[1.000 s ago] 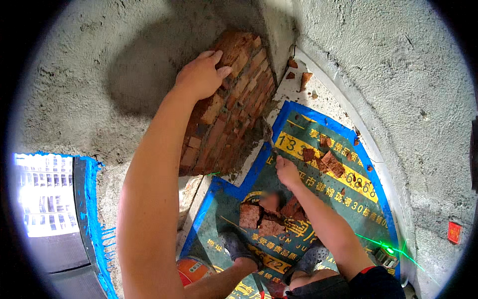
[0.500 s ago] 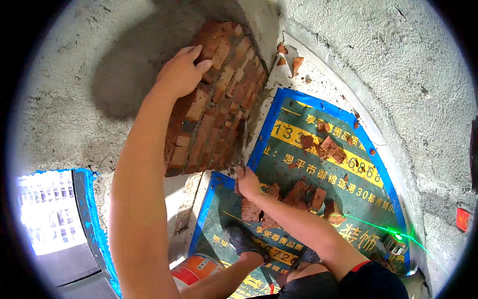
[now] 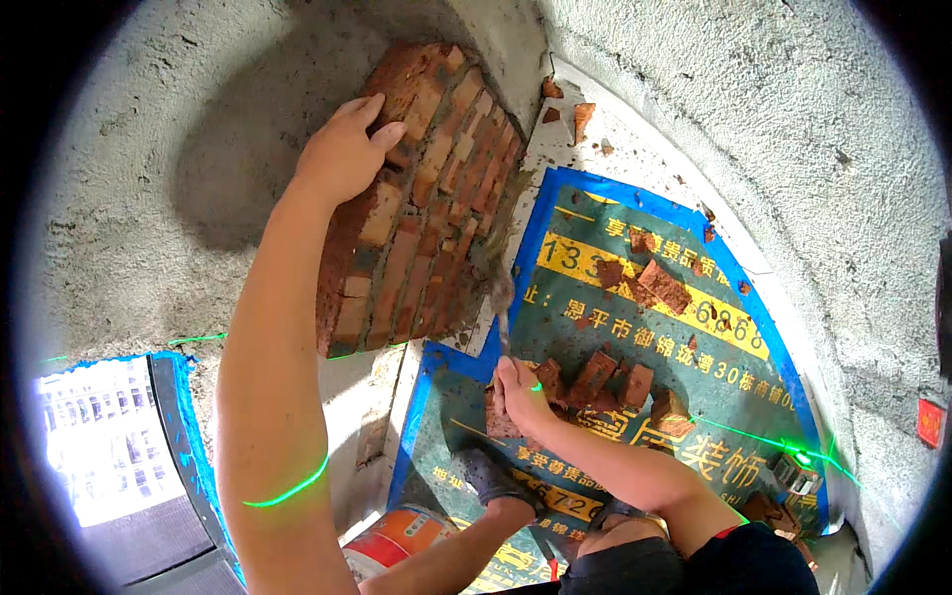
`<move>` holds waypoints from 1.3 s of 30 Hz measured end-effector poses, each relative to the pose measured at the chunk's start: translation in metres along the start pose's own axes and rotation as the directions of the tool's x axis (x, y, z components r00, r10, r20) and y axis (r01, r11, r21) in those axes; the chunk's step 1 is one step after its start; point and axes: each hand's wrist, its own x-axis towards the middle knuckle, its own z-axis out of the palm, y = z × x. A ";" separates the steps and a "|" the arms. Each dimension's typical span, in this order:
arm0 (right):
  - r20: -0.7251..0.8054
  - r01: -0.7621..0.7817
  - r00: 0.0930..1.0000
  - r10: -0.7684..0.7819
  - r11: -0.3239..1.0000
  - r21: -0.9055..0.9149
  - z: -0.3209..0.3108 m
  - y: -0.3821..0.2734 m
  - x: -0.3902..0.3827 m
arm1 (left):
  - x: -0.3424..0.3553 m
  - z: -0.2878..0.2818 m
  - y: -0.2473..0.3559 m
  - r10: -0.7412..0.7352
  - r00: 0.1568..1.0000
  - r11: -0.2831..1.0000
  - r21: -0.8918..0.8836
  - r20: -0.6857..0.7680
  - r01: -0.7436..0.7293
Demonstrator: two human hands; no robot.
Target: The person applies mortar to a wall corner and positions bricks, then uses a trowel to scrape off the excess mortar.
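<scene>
My left hand is closed over a brick in the top course of a small red brick wall, thumb and fingers bent over its edge. Grey mortar fills the joints between the courses. Low beside the wall's right face, my right hand grips the slim handle of a trowel-like tool. Its rounded grey head points up toward the wall's lower courses. Whether the head touches the bricks I cannot tell.
Broken bricks and fragments lie on a green printed floor sheet edged with blue tape. At the right, a laser level throws green lines. An orange-and-white bucket stands near my leg. Rough plastered walls enclose the corner.
My right hand has moved slightly right and down, drawing the tool away from the wall, so its head now shows. My left hand stays on the brick. Green laser lines now cross my left forearm.
</scene>
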 end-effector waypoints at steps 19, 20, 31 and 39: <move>-0.276 0.050 0.922 -0.271 0.791 -0.609 0.001 -0.015 0.064 | 0.004 -0.004 0.019 0.040 0.999 0.999 -0.029 0.011 -0.039; -0.252 0.015 0.952 -0.176 0.847 -0.531 0.007 -0.022 0.057 | 0.001 -0.004 0.015 0.043 0.999 0.999 -0.014 0.001 -0.043; -0.006 0.127 0.980 -0.200 0.644 -0.754 -0.016 -0.049 0.028 | 0.001 -0.005 0.021 -0.003 1.000 1.000 -0.001 0.017 0.003; 0.331 0.370 0.927 -0.178 0.590 -0.718 -0.074 -0.035 -0.130 | 0.009 0.009 0.006 0.040 0.997 0.993 0.111 -0.061 -0.033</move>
